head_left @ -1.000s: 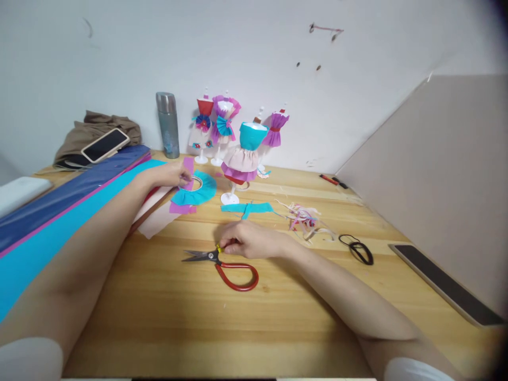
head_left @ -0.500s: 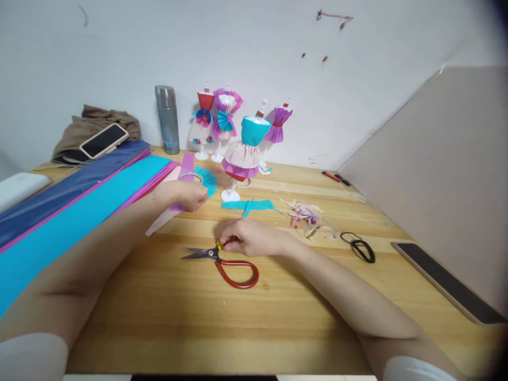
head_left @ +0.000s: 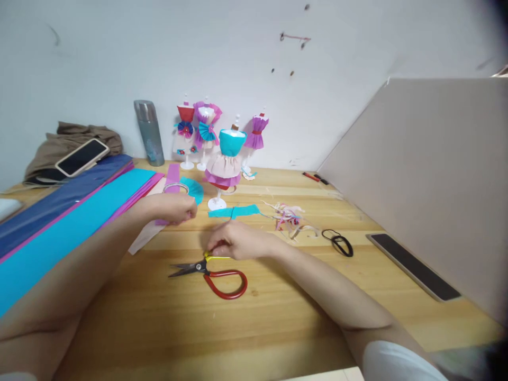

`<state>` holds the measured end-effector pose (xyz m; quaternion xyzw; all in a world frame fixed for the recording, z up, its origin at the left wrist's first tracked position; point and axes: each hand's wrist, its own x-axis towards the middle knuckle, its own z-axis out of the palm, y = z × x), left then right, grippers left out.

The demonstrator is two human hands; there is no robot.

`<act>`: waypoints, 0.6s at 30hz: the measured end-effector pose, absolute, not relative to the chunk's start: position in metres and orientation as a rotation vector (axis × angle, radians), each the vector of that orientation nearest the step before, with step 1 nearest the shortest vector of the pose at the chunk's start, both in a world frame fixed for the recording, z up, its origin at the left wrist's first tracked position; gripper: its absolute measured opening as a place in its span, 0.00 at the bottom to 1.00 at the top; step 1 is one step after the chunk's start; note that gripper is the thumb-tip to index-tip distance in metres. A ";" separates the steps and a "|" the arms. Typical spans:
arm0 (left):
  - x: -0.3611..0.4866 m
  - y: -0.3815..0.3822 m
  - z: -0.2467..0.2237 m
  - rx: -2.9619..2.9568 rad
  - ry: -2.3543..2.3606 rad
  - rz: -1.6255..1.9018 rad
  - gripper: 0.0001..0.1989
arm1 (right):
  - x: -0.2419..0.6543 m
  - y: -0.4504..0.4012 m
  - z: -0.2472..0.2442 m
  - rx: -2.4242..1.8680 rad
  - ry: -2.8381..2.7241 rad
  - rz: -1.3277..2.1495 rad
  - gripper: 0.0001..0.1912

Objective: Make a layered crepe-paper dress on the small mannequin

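Observation:
My left hand (head_left: 180, 208) is closed beside a roll of tape (head_left: 175, 187) and a pleated teal paper fan (head_left: 192, 189); whatever its fingers hold is too small to name. Near the middle my right hand (head_left: 230, 241) is closed over the yellow handle of the scissors (head_left: 198, 268); its fingertips are too hidden to show what they pinch. The scissors lie with blades apart, pointing left, their red handle loop toward the front. Behind my right hand lies a teal paper strip (head_left: 246, 210) with a crosspiece. A small dress form (head_left: 229, 159) in teal and pink paper stands behind it.
Folded coloured paper (head_left: 99, 198) covers the left side, with a phone (head_left: 82, 157) on brown cloth behind. A flask (head_left: 148, 132) and more dress forms (head_left: 256, 132) stand at the wall. Paper scraps (head_left: 289, 217), black hair ties (head_left: 339, 244) and a dark tablet (head_left: 413, 264) lie rightward.
The camera view has turned right, so the table's things appear further left. Both hands stay closed in nearly the same places, and more of the scissors' yellow handle shows beneath my right hand.

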<state>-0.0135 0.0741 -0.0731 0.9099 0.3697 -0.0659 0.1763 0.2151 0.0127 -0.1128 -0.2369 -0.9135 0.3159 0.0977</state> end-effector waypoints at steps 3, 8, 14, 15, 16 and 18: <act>-0.016 0.075 -0.067 2.487 1.065 -0.233 0.12 | 0.218 0.018 -0.111 -0.886 -2.449 0.908 0.06; -0.014 0.080 -0.077 2.262 1.144 -0.245 0.12 | 0.225 0.028 -0.108 -0.911 -2.105 0.866 0.06; -0.028 0.094 -0.086 2.299 1.130 -0.117 0.04 | 0.232 0.037 -0.114 -0.938 -2.074 0.925 0.06; -0.032 0.096 -0.087 2.248 1.093 -0.118 0.01 | 0.234 0.039 -0.116 -0.955 -2.076 0.923 0.06; -0.035 0.098 -0.089 2.199 1.056 -0.118 0.02 | 0.236 0.042 -0.117 -0.981 -2.071 0.924 0.06; -0.039 0.100 -0.095 2.182 1.012 -0.002 0.06 | 0.240 0.049 -0.120 -1.052 -2.035 0.940 0.06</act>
